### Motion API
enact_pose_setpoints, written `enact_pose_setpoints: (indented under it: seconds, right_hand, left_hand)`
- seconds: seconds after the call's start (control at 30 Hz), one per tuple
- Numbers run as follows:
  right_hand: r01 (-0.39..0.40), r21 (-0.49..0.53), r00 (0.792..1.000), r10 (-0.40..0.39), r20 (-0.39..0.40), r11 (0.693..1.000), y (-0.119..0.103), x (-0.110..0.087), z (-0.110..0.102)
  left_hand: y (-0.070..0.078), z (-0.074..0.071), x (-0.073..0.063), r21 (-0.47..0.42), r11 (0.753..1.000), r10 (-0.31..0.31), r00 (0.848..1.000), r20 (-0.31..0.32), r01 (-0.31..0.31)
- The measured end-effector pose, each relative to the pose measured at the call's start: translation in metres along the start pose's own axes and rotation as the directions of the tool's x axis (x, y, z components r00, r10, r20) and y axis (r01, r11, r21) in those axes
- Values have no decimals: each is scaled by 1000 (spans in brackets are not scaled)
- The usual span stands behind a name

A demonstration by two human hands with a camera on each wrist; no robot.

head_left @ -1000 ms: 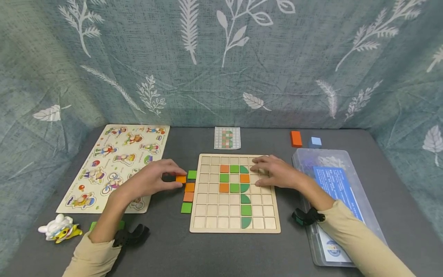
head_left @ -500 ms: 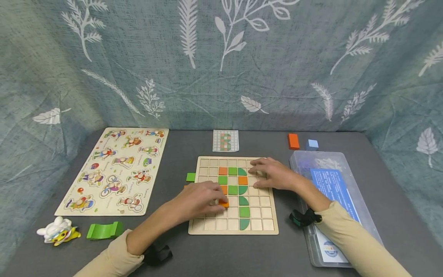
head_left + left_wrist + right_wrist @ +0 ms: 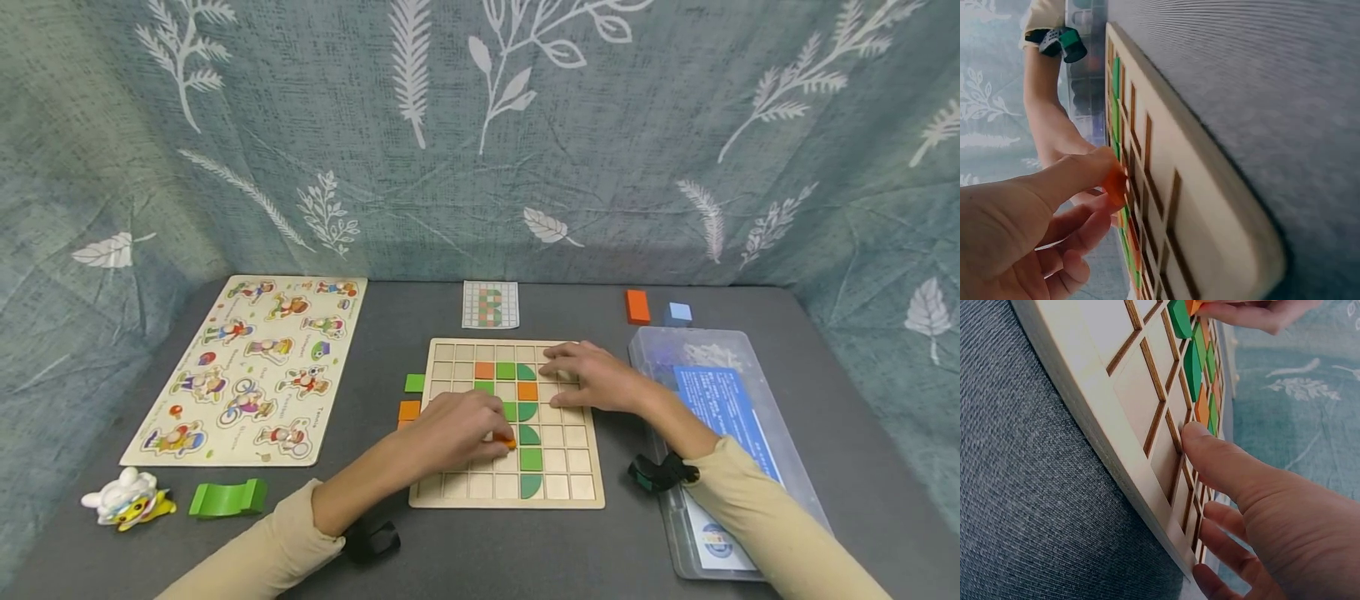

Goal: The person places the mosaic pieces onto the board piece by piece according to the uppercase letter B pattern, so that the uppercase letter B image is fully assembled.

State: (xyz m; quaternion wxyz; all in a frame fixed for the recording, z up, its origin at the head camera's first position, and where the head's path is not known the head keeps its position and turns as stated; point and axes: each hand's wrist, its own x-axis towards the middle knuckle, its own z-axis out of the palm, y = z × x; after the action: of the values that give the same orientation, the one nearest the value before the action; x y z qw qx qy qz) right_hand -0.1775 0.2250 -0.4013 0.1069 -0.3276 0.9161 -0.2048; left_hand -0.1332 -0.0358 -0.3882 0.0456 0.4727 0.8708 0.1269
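Observation:
My left hand (image 3: 461, 429) pinches an orange square tile (image 3: 506, 442) between thumb and fingers, low over the wooden grid board (image 3: 577, 485). In the left wrist view the tile (image 3: 1114, 186) is tilted at the fingertips, close to the grid. Green and orange square tiles lie in the board's slots, among them a green tile (image 3: 531, 459). Dark green quarter-circle pieces (image 3: 528, 435) sit in the same column. My right hand (image 3: 592, 377) rests on the board's right side with fingers spread, its thumb (image 3: 1210, 447) touching the grid and holding nothing.
Left of the board lie a green tile (image 3: 414, 383) and an orange tile (image 3: 409, 410). A printed pattern card (image 3: 491, 305) lies behind. A picture puzzle (image 3: 255, 375), toy figure (image 3: 129, 500) and green arch block (image 3: 227, 499) stand left. A plastic case (image 3: 731, 450), red-orange block (image 3: 637, 307) and blue cube (image 3: 678, 314) are right.
My left hand has carried the orange tile from beside the board's left edge rightward over the grid, close to the quarter-circle column. The right hand has stayed in place on the board.

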Motion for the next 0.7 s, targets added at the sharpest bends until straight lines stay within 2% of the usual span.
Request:
enact_pose_setpoints:
  seconds: [0.2, 0.43, 0.7]
  right_hand:
    - [2, 11, 1000, -2, 2, 1000, -1, 0, -1]
    - [-2, 12, 1000, 2, 6, 1000, 0, -1, -1]
    - [3, 12, 1000, -3, 2, 1000, 0, 0, -2]
  left_hand:
    - [2, -3, 5, 16, 1000, 11, 1000, 18, -12]
    - [1, -3, 6, 26, 999, -39, 999, -11, 40]
    - [-1, -4, 8, 19, 999, -48, 999, -22, 48]
